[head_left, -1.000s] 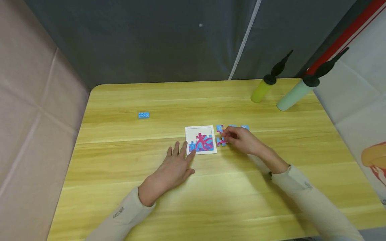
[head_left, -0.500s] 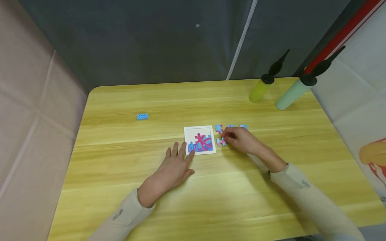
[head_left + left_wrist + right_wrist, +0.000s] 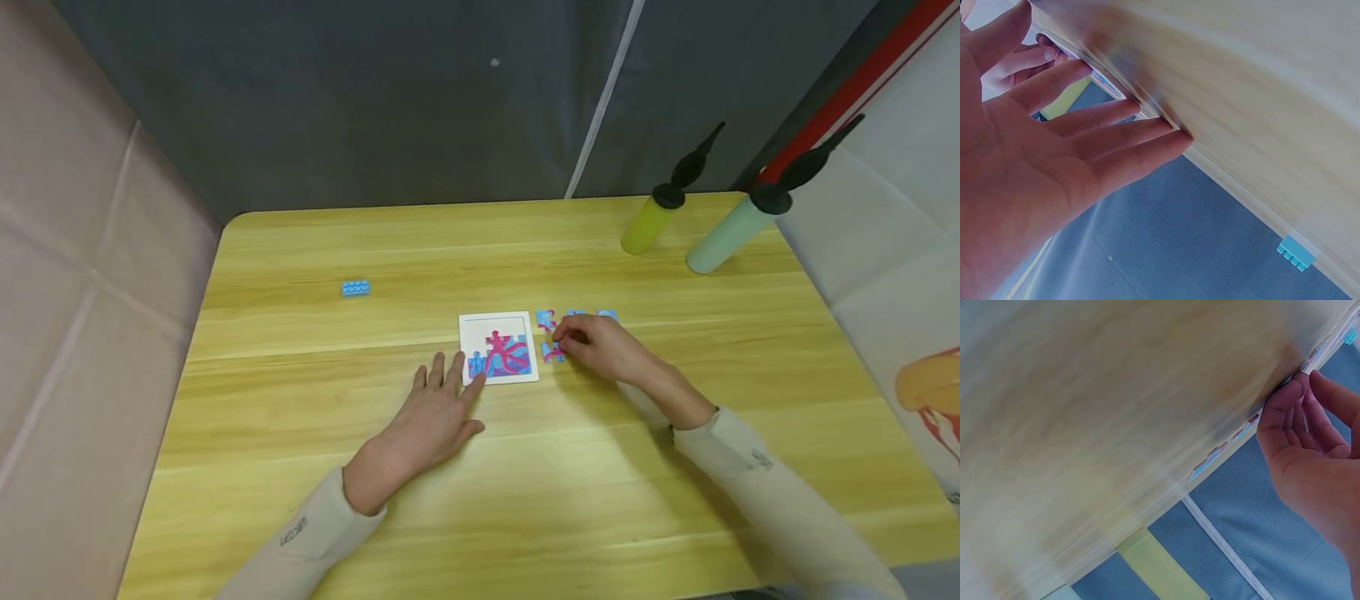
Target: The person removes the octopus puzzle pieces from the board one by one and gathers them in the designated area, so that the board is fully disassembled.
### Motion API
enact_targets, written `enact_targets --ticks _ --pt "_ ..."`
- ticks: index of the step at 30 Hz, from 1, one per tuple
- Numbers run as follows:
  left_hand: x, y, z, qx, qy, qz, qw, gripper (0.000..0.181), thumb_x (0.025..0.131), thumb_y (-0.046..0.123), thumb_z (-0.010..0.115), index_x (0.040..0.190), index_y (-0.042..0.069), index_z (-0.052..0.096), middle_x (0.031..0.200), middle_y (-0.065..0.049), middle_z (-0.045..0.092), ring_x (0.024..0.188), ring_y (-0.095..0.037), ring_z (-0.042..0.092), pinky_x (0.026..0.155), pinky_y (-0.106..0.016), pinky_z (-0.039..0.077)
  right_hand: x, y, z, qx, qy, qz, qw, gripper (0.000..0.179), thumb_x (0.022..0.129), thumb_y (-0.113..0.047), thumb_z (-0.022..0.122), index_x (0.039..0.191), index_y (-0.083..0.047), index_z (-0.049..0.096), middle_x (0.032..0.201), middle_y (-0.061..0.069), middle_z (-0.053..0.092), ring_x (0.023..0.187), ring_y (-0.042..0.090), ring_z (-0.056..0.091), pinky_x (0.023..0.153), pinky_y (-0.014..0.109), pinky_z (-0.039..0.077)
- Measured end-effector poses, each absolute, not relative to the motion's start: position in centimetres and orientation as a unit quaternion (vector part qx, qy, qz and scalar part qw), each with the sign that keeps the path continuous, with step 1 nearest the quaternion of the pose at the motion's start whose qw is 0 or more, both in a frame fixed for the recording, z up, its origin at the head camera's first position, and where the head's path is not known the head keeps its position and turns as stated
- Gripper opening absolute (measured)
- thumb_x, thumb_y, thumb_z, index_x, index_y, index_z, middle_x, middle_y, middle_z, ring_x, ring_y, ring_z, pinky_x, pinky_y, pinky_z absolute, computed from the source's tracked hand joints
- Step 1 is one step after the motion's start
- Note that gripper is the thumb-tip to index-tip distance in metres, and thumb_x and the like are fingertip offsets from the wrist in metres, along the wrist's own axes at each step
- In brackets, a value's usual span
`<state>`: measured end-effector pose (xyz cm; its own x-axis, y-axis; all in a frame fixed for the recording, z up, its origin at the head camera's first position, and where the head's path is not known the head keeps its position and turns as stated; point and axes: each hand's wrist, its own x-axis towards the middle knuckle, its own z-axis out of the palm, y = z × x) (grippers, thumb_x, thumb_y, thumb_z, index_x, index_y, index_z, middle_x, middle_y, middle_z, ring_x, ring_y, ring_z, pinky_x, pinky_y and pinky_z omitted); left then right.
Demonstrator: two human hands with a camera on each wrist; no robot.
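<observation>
A white square puzzle tray (image 3: 477, 327) lies mid-table, its lower part filled with joined pink, blue and purple jigsaw pieces (image 3: 507, 360). My left hand (image 3: 429, 423) is spread flat, fingertips on the tray's lower left corner; in the left wrist view its fingers (image 3: 1125, 156) are straight. Just right of the tray, my right hand (image 3: 606, 348) pinches a pink and blue jigsaw piece (image 3: 551, 353) at its right side. The right wrist view shows thumb and curled fingers (image 3: 1285, 397) meeting low at the tabletop, mostly covering that piece.
Behind the right hand, loose pieces form a row: one left (image 3: 544, 318), one middle (image 3: 575, 313), one right (image 3: 608, 314). A blue toy brick (image 3: 356, 288) lies farther left. Yellow-green (image 3: 647, 228) and pale green (image 3: 726, 237) cylinders with black pointed tops stand back right.
The pinched piece has shifted very slightly right, away from the tray's edge. The left hand stays at the tray; the head view sways a little.
</observation>
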<state>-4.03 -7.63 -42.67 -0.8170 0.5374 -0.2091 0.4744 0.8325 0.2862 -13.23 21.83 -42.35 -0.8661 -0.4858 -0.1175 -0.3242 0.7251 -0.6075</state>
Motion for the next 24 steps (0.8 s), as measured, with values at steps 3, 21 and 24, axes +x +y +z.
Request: enact_targets --ticks 3,21,24 --pt "-4.1 -7.6 -42.7 0.270 0.946 0.111 0.141 0.067 0.101 0.043 0.065 0.156 0.010 0.046 0.164 -0.031 0.031 0.149 -0.059 0.028 0.118 -0.069 0.032 -13.2 21.9 -42.3 -0.220 0.920 -0.297 0.131 0.008 0.100 -0.004 0.064 0.102 -0.003 0.072 0.094 0.007 0.073 0.082 0.016 0.059 0.077 0.031 0.052" --pt "-3.9 -7.5 -42.6 0.264 0.949 0.110 0.131 0.065 0.100 0.043 0.066 0.154 0.010 0.049 0.162 -0.032 0.034 0.148 -0.060 0.031 0.117 -0.069 0.034 -13.4 17.8 -41.2 -0.246 0.907 -0.312 0.140 0.018 0.101 -0.010 0.062 0.114 -0.003 0.072 0.088 0.004 0.069 0.075 0.015 0.057 0.069 0.027 0.049" --pt "-3.9 -7.5 -42.6 0.267 0.949 0.107 0.129 0.065 0.100 0.043 0.065 0.154 0.010 0.050 0.162 -0.032 0.034 0.148 -0.059 0.031 0.116 -0.069 0.034 -13.5 16.9 -41.1 -0.255 0.909 -0.299 0.137 0.020 0.101 -0.008 0.062 0.116 -0.002 0.073 0.091 0.004 0.068 0.079 0.016 0.057 0.073 0.029 0.049"
